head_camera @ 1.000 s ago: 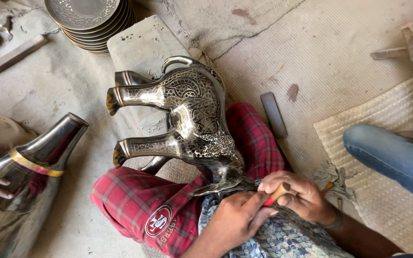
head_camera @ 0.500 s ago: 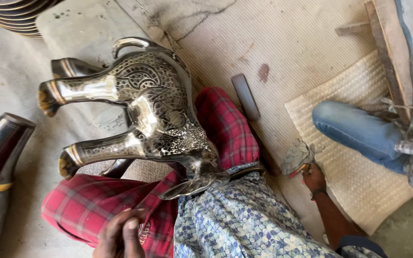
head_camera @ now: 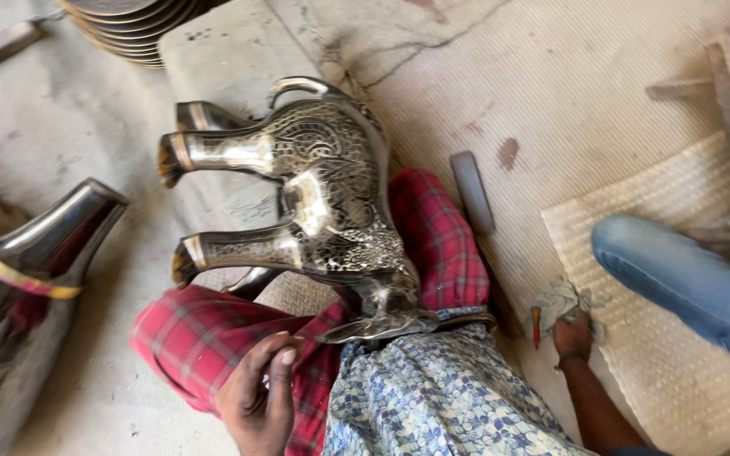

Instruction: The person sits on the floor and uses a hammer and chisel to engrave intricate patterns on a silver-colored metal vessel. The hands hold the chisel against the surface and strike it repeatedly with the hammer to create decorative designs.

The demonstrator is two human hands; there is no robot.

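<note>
The metal elephant (head_camera: 323, 211) lies on its side across the person's lap, legs pointing left, its head wedged against the red plaid trousers (head_camera: 213, 346) and the blue floral shirt (head_camera: 441, 405). Neither hand steadies it. The left hand (head_camera: 259, 397) rests on the plaid knee, fingers loosely curled on the cloth and holding nothing. The right hand (head_camera: 572, 333) reaches out to the floor, its grip closed on a crumpled grey rag (head_camera: 563, 300), with a small red-handled tool (head_camera: 536, 325) just beside it; I cannot tell whether the fingers touch the tool.

Unsupported, the elephant looks likely to roll off the thigh onto the concrete floor (head_camera: 69, 135) and dent. The stretch to the right could tip it. A metal vase (head_camera: 27, 262) stands near on the left, and another person's jeans-clad leg (head_camera: 678, 279) lies close to the reaching hand.
</note>
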